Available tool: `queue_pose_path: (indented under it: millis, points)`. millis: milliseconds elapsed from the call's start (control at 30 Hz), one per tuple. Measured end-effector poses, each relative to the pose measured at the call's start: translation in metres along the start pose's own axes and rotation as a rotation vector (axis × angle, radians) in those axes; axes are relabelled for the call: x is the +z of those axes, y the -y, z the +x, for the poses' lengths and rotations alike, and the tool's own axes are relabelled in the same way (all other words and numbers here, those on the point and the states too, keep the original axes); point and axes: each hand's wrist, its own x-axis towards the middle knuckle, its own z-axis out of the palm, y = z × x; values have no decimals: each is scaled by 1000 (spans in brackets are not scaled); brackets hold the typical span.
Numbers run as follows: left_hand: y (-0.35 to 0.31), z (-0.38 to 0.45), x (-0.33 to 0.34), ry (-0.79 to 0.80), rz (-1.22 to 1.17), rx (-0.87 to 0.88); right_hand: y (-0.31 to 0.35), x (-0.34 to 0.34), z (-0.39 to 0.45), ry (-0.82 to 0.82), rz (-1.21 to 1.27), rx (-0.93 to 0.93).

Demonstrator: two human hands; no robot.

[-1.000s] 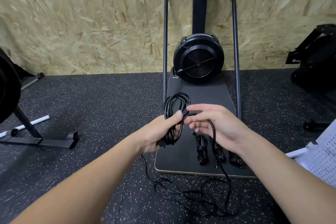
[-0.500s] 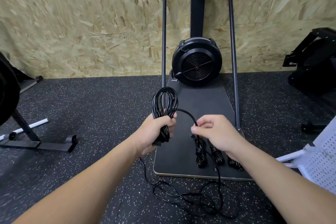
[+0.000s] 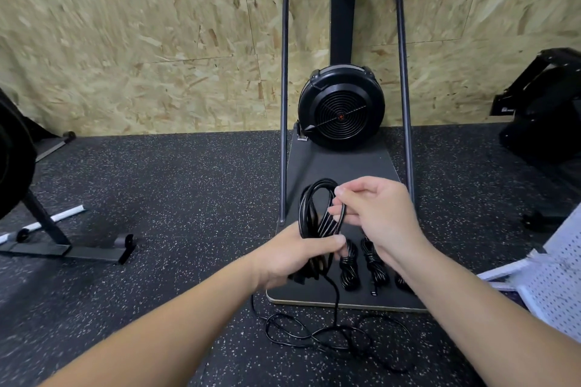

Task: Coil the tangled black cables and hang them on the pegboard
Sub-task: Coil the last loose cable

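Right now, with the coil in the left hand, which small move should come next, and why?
Probably lay the strand pinched by the right hand onto the coil under the left hand thumb, then draw up more slack: loose cable lies tangled on the floor.

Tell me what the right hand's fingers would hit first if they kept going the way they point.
They point leftward, so the right hand would probably first meet the coiled loops gripped by the left hand; depth is uncertain.
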Motion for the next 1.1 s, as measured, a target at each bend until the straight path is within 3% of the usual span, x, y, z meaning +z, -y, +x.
queue_pose_path:
  millis: [67, 167, 233, 367, 633, 767, 900, 1100]
  points:
    - [-2, 1, 4, -37, -46, -6, 2, -3, 0, -8, -116, -97]
    - [-7, 3, 3, -103, 7, 27, 2, -9, 1, -79, -477, -400]
    - [-10, 3, 2, -128, 20, 52, 1, -11, 2, -104, -521, -473]
    - [-13, 4, -3, -188, -63, 77, -11, -14, 7, 92, -442, -217]
    - [-20, 9, -14, -274, -320, 111, -51, -5, -2, 560, -801, 82]
    - [-20, 12, -25, -315, -541, 132, -62, 0, -3, 490, -776, 62]
    - [-24, 10, -37, -413, -616, 119, -54, 3, -4, 387, -660, 14]
    - [-30, 10, -50, -511, -742, 114, -45, 10, -4, 235, -775, -200]
